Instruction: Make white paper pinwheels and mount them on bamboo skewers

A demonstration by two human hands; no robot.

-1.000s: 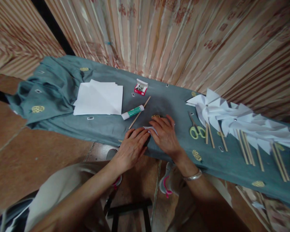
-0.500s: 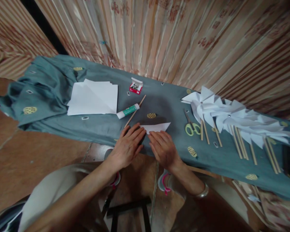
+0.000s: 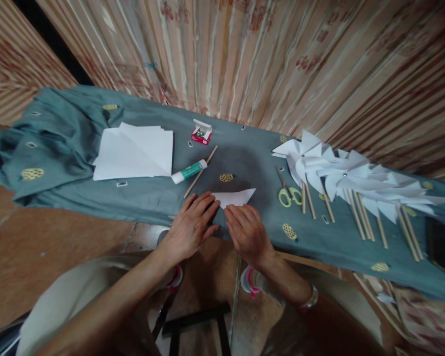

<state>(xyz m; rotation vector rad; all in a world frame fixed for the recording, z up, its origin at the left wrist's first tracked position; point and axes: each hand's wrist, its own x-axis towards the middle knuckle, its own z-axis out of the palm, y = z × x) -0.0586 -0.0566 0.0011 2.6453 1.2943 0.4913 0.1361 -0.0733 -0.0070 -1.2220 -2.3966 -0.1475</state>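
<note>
A folded sheet of white paper [image 3: 234, 198] lies near the front edge of the cloth-covered table, its pointed end to the right. My left hand [image 3: 193, 225] is open, its fingers stretched over the left end of the paper with the thumb apart. My right hand [image 3: 249, 230] has its fingers bent and pressed together on the paper's near edge; its thumb is hidden. The palms and the near edge under the fingers cannot be seen. Just beyond my left hand, a glue stick [image 3: 189, 171] rests across a thin wooden stick [image 3: 201, 170].
A stack of white paper [image 3: 133, 153] lies at left, and an open red box of small metal pins [image 3: 201, 132] stands behind. Scissors [image 3: 288, 193] with green handles lie right, beside overlapping paper pinwheels [image 3: 371, 178] on sticks. A dark phone [image 3: 443, 244] is at the far right.
The view has shifted slightly, so the table items appear a little further left. Both hands stay on the folded paper, with only slight movement of the fingers.
</note>
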